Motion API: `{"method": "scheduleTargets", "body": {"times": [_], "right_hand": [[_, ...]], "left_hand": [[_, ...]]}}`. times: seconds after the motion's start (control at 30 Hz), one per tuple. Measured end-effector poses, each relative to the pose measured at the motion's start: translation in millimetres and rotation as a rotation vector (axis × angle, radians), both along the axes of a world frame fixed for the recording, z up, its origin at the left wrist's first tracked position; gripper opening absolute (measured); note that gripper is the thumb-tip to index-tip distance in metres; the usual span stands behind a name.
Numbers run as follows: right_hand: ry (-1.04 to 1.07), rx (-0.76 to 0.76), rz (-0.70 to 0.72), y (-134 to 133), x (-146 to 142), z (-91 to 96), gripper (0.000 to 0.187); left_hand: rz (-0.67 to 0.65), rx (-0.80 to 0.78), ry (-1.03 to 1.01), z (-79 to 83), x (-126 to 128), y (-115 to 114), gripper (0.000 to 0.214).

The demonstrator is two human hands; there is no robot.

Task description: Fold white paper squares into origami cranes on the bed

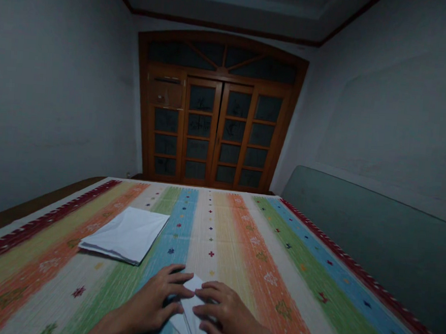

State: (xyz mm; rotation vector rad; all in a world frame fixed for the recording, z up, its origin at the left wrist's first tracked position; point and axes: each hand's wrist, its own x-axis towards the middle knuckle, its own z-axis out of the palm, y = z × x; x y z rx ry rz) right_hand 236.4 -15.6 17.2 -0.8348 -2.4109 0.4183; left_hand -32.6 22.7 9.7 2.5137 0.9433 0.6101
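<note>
1. Straight ahead at the far end, we're looking at closed wooden glazed double doors (216, 131).
2. Below them, a striped woven cloth (218, 228) spreads wide, its bands running near to far.
3. Over on the left, we've got a stack of white paper (124, 234) lying flat, just clear of the hands.
4. Right at the near edge, the left hand (152, 299) and right hand (224, 314) close in on a folded white paper (188, 307) on the cloth.
5. And the fingers (207, 308) are narrow, held together, gripping that fold from both sides!

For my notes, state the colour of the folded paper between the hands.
White; the folded paper shows best in the head view.
</note>
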Motion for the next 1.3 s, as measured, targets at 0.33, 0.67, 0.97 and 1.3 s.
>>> {"method": "scheduleTargets", "body": {"times": [0.33,0.67,0.97,1.3], "right_hand": [[-0.06,-0.041,0.017,7,4,-22.5,0.067],[-0.055,-0.018,-0.026,3,0,-17.3,0.053],[0.052,0.058,-0.199,10,3,-21.9,0.038],[-0.027,-0.035,-0.116,10,9,1.4,0.032]], "left_hand": [[-0.006,0.205,0.064,-7.5,-1,7,0.035],[-0.023,0.42,0.087,-4.4,15,0,0.008],[-0.025,0.101,0.045,9.8,8,-10,0.039],[-0.051,0.198,0.107,8.6,6,-7,0.039]]}}
